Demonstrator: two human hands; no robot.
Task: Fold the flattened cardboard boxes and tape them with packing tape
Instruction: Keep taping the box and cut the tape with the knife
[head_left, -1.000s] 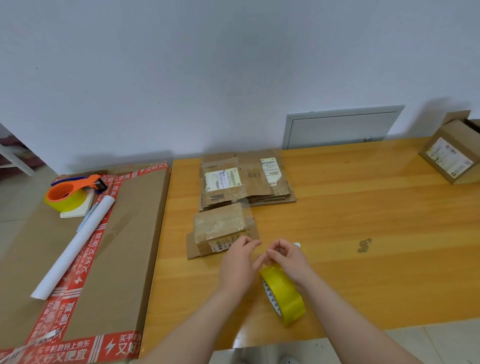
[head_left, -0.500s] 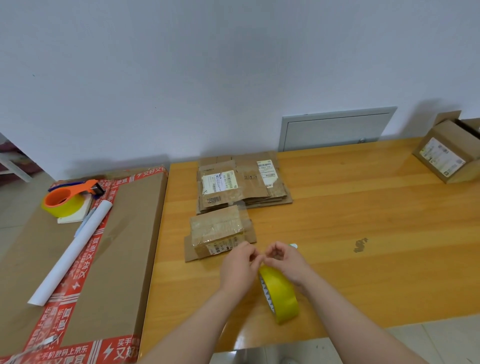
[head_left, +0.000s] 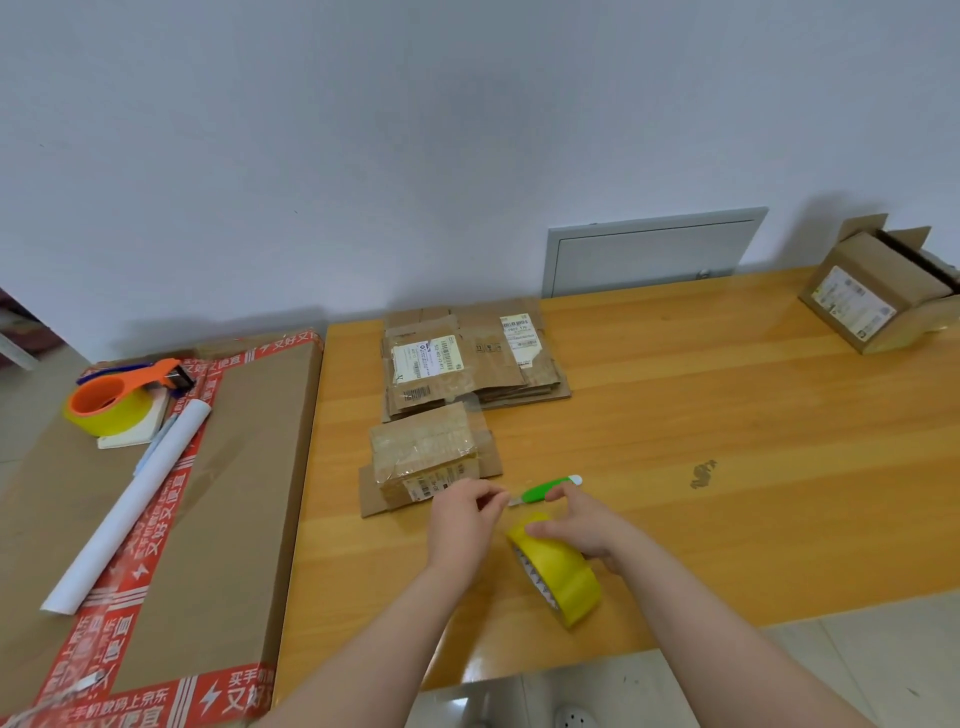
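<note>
Yellow packing tape roll (head_left: 563, 574) standing on edge on a wooden table (head_left: 779, 441), held from above by the right hand (head_left: 582, 527), fingers curled over its rim. Left hand (head_left: 462, 525) just beside, thumb and forefinger pinched together; impossible to tell whether on a tape end. Just beyond both hands, a green utility knife (head_left: 545, 490). Ahead of the left hand, a small tape-wrapped cardboard box (head_left: 426, 457); farther ahead, a stack of flattened cardboard boxes (head_left: 467, 364).

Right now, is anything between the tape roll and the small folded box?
Only the left hand, just before the small box. The green knife lies on the table right of that line, beyond the tape roll.
</note>
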